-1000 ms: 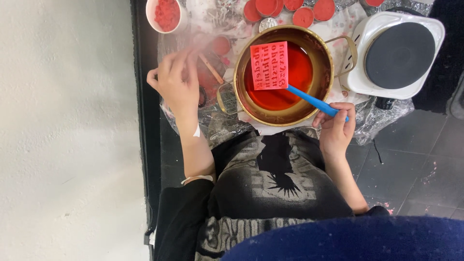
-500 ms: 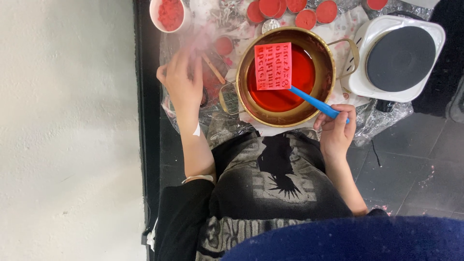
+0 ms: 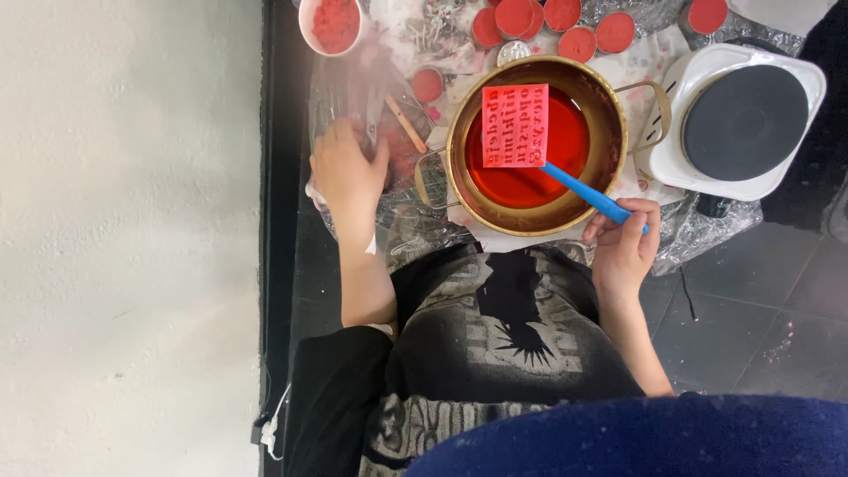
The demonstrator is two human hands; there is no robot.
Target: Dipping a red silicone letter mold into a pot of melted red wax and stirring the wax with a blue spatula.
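1. Electric hotplate [image 3: 736, 119], white casing with a round dark burner; at 3 o'clock of the pot, just beside its right handle.
2. Brass-coloured two-handled pot [image 3: 535, 143], centre of the work surface, holding red liquid wax [image 3: 530, 172].
3. Clear plastic bag [image 3: 375, 115], crinkled, at 9 o'clock of the pot, with red pieces and a wooden stick inside.
4. Left hand [image 3: 347, 172], palm down, fingers spread and resting on the plastic bag; grips nothing.
5. Right hand [image 3: 625, 250], at 5 o'clock of the pot, fingers closed around the spatula handle.
6. Pink silicone letter mould [image 3: 515, 125], rectangular, lying across the pot, over the wax.
7. Blue spatula [image 3: 587, 193], slanting from the right hand to the mould's lower right corner.
8. White cup [image 3: 333, 24] of red granules, at 11 o'clock.
9. Small round tins [image 3: 579, 41] filled with red wax, at 12 o'clock.
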